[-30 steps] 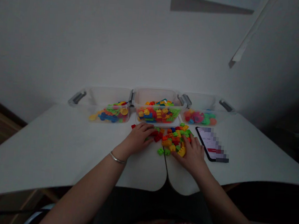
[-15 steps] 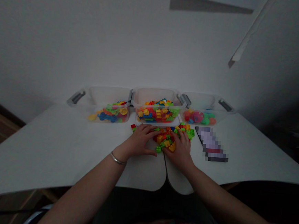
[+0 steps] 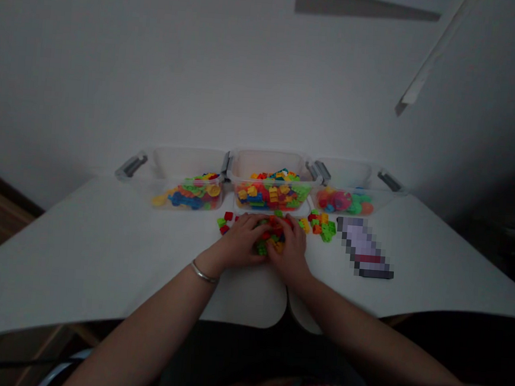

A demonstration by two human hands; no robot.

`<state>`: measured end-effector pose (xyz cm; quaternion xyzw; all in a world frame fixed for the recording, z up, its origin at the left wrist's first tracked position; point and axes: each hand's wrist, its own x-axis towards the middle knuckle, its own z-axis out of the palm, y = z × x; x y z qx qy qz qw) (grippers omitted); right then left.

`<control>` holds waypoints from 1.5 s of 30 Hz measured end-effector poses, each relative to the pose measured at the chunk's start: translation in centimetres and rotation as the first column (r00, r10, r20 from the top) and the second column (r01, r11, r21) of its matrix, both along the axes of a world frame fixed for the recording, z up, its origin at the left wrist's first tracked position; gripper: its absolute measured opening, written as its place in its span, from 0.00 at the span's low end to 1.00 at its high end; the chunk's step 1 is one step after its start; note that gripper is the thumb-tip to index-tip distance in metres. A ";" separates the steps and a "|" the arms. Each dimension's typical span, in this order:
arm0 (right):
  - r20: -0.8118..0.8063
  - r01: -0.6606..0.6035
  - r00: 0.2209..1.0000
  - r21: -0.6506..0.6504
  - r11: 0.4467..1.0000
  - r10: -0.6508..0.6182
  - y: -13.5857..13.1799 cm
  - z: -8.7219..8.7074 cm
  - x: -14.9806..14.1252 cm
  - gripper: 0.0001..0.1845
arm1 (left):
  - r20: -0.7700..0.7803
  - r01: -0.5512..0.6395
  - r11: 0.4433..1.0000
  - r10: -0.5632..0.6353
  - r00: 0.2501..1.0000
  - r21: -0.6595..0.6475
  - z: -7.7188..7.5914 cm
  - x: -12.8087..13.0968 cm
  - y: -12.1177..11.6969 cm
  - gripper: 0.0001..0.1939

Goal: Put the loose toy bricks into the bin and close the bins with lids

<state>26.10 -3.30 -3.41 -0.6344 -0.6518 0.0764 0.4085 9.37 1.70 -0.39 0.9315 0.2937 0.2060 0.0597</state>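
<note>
A heap of small toy building blocks (image 3: 275, 242) in red, yellow and green sits on the white table, squeezed between my two hands. My left hand (image 3: 236, 242) curves around the heap's left side, its thumb along the near edge. From the right, my right hand (image 3: 292, 252) cups the same blocks with bent fingers. The fingers cover part of the heap. Several loose blocks (image 3: 326, 227) lie to the right of my right hand. A few red and green blocks (image 3: 225, 221) lie just beyond my left hand.
Behind the heap stand three clear plastic bins: a left bin (image 3: 162, 192) with mixed colourful pieces, a middle bin (image 3: 245, 181) full of blocks, and a right bin (image 3: 384, 198) with rounded pieces. A blurred phone (image 3: 364, 249) lies at right. A seam splits the table's front edge.
My right hand has moved left, pushing blocks together against my left hand. Several blocks are left apart on the right, and a few more show beyond my left hand.
</note>
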 end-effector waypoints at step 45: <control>0.310 0.082 0.949 -0.035 0.996 -0.067 2.4 0.5 8.0 0.15 | 0.209 -0.559 0.827 0.559 0.802 -0.066 -1.0 -1.2 2.5 0.12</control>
